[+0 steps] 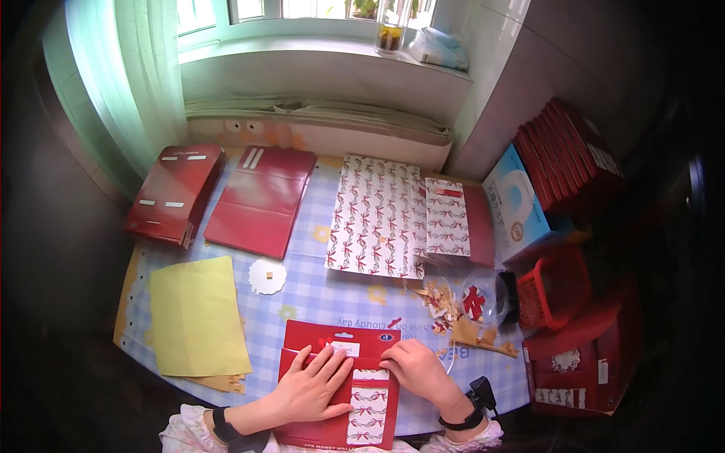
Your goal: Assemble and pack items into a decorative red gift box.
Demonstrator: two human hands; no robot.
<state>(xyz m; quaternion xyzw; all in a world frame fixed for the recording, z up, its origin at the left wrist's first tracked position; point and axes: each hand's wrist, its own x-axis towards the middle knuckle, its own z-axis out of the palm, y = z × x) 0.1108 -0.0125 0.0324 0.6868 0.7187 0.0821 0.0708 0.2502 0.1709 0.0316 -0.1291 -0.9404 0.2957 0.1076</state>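
Observation:
In front of me on the tablecloth lies a red printed card folder (317, 431) with a hanging slot at its top. A white label (352, 350) is on its upper part, and a white strip patterned with bows and garlands (368, 416) sits on its lower right. My left hand (314, 385) is spread flat on the folder, its fingertips partly over the label. Bent fingers of my right hand (412, 369) touch the folder's upper right edge; whether they pinch it is hidden. Above that edge lies a small red strip (395, 323).
A yellow sheet (198, 317) and a white scalloped paper piece (267, 277) lie left. Behind are red card stacks (175, 192) (260, 198) and patterned sheets (374, 215). To the right are paper scraps (442, 303), a clear tub (481, 300), a red basket (552, 294) and a carton (515, 206).

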